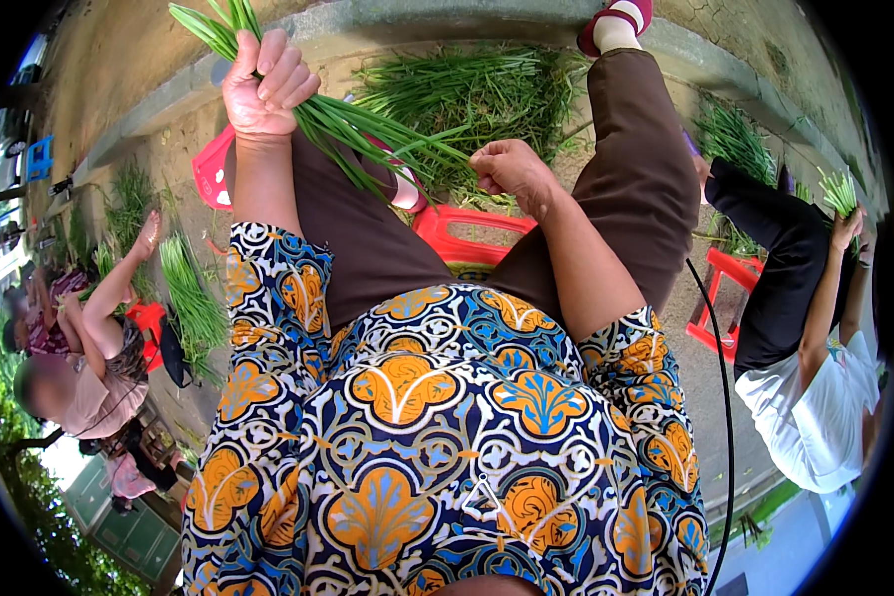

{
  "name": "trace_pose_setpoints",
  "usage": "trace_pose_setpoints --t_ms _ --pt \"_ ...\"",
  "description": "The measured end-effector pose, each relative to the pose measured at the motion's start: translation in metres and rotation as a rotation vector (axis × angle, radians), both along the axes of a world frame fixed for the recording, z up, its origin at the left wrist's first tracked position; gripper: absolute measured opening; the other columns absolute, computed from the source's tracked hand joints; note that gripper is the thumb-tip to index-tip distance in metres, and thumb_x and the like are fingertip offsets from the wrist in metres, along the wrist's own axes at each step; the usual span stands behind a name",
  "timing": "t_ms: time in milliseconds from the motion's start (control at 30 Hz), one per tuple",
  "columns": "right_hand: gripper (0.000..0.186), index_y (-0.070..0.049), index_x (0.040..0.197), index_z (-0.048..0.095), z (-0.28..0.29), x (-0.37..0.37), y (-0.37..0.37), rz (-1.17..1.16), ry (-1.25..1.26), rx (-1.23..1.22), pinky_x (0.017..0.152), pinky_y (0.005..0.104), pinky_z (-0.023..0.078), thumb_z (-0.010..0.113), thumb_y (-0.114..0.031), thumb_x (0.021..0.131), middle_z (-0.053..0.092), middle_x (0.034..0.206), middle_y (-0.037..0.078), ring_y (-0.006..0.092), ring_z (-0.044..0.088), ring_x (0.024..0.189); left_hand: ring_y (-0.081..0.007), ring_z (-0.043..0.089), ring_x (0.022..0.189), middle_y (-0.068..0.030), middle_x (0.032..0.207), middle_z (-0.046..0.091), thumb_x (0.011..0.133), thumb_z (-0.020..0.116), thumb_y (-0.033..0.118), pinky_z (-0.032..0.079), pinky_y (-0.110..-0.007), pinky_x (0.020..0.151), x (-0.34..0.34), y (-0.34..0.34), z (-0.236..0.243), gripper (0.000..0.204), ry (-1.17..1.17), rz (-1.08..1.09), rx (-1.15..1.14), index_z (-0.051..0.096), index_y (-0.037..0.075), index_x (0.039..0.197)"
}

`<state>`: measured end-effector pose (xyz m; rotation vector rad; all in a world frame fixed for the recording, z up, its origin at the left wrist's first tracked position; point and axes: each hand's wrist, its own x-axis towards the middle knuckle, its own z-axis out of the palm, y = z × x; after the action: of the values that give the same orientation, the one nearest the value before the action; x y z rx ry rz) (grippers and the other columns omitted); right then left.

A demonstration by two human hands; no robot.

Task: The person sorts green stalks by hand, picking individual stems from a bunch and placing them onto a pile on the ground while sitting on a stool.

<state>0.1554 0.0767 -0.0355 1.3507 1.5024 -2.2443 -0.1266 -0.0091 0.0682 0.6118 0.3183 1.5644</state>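
Observation:
My left hand [268,87] is raised at the upper left, its fingers wrapped round a bunch of garlic chives [340,127]. One end of the bunch sticks up past my fist; the long green leaves fan down to the right. At their far ends my right hand [515,174] is closed in a pinch on some thin leaf tips. Between my knees, beyond the hands, a loose heap of chives [467,94] lies on the ground.
A red plastic stool [475,230] shows between my thighs. At right, a person in a white shirt [815,407] holds chives [839,194] near another red stool [730,303]. More chives [187,288] lie at left, near seated people [99,387]. A concrete kerb [407,28] curves behind.

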Motion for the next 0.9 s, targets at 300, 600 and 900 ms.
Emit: trace_pose_setpoints --t_ms 300,600,900 --pt "0.005 -0.002 0.071 0.058 -0.011 0.003 0.004 -0.267 -0.100 -0.135 0.042 0.0248 0.041 0.062 -0.004 0.074 0.054 0.060 0.003 0.0112 0.050 0.048 -0.0068 0.029 0.037 0.0039 0.048 0.035 0.095 0.039 0.037 0.031 -0.021 0.045 -0.001 -0.001 0.003 0.038 -0.079 -0.025 0.077 0.041 0.010 0.068" --pt "0.007 0.000 0.080 0.062 -0.007 0.006 0.007 -0.245 0.008 0.193 0.047 0.0252 0.044 0.061 -0.003 0.074 0.060 0.065 0.005 0.0119 0.054 0.052 -0.0068 0.029 0.038 0.0037 0.048 0.035 0.095 0.038 0.037 0.030 -0.021 0.045 0.000 -0.002 0.005 0.038 -0.083 -0.038 0.100 0.040 0.010 0.068" --pt "0.014 -0.002 0.084 0.067 -0.005 0.009 0.012 -0.218 0.056 0.386 0.054 0.0256 0.046 0.057 -0.007 0.076 0.063 0.065 0.004 0.0100 0.058 0.057 -0.0071 0.029 0.039 0.0042 0.048 0.035 0.095 0.038 0.037 0.030 -0.022 0.046 -0.002 -0.003 0.003 0.038 -0.049 -0.008 0.041 0.041 0.010 0.068"
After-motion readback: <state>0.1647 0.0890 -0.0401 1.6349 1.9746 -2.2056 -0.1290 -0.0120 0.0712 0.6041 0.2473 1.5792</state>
